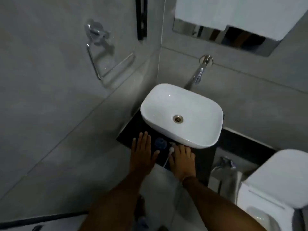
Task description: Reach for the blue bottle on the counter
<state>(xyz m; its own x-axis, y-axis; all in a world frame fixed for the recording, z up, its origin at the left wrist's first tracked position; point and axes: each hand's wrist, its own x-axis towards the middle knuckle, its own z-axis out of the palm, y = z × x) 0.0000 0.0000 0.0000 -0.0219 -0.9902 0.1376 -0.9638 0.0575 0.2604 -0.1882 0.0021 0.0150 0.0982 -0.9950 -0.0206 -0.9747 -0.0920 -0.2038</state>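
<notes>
Left hand: the left hand (pixel 143 151) lies flat, palm down, on the dark counter (pixel 128 135), fingers straight and close together, thumb spread to the right; it holds nothing.
Left arm: reaches up from the bottom of the view, forearm nearly straight, wrist over the counter's front edge.
Right hand: the right hand (pixel 180 160) rests palm down at the counter's front edge, just below the basin (pixel 181 114); its fingers bend slightly toward the basin's near rim. Whether they grip anything cannot be told.
White piece: a small white piece (pixel 171 149) with a thin white cord (pixel 166 161) sits at the right index fingertip, touching or just beside it; the cord runs down over the counter edge.
Blue thing: a round blue thing (pixel 160 142) stands on the counter between the two hands, near the left thumb, blurred.
Edges: basin overhangs the counter on the right; wall closes in on the left.
Room: bare counter lies ahead of the left fingers, up to the wall corner.
Around: tap (pixel 199 72) on the wall above the basin, towel ring (pixel 96 52) on the left wall, toilet (pixel 275 189) at right.
</notes>
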